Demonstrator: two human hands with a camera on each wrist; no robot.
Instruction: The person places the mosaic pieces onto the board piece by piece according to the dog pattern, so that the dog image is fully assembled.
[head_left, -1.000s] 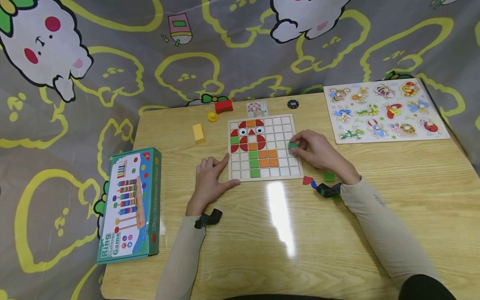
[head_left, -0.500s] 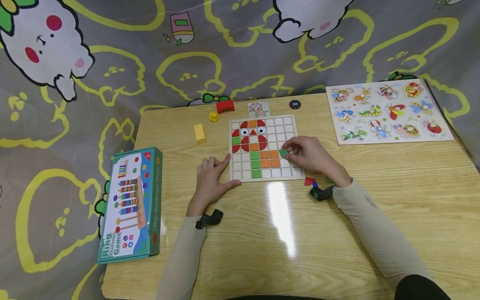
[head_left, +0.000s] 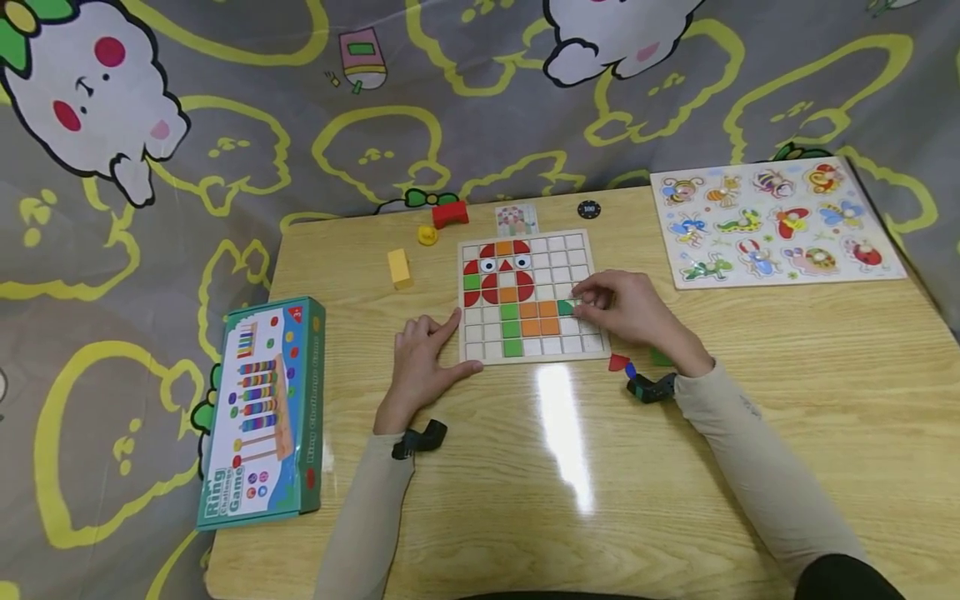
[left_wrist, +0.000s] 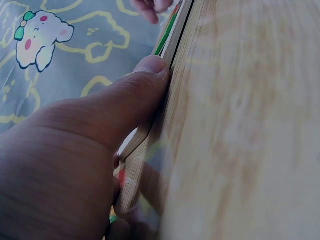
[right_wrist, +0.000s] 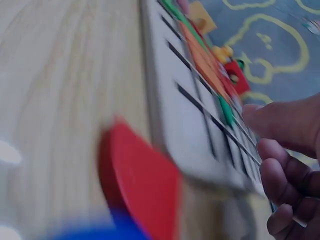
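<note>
A square wooden grid board [head_left: 551,345] lies on the table, with red, orange and green flat tiles forming a figure with two round eyes. My left hand [head_left: 418,363] steadies its near left corner: the thumb [left_wrist: 150,67] presses the front edge and the index finger touches the left side. My right hand [head_left: 630,310] hovers over the board's right side, fingers bent. Just left of its fingertips, a dark green tile [head_left: 565,307] lies in a cell beside the orange tiles [head_left: 540,318]. In the right wrist view, a small gap shows between the thumb [right_wrist: 257,120] and that tile.
Loose red [head_left: 618,362], blue [head_left: 630,370] and green [head_left: 662,357] pieces lie right of the board. Behind it are a picture card [head_left: 516,220], black chip [head_left: 588,209] and red block [head_left: 450,214]. A game box [head_left: 262,408] lies left, an insect puzzle [head_left: 776,221] right.
My right hand carried the dark green tile leftward onto the board, set it in a cell beside the orange tiles, then drew back slightly right. My left hand stayed at the board's corner.
</note>
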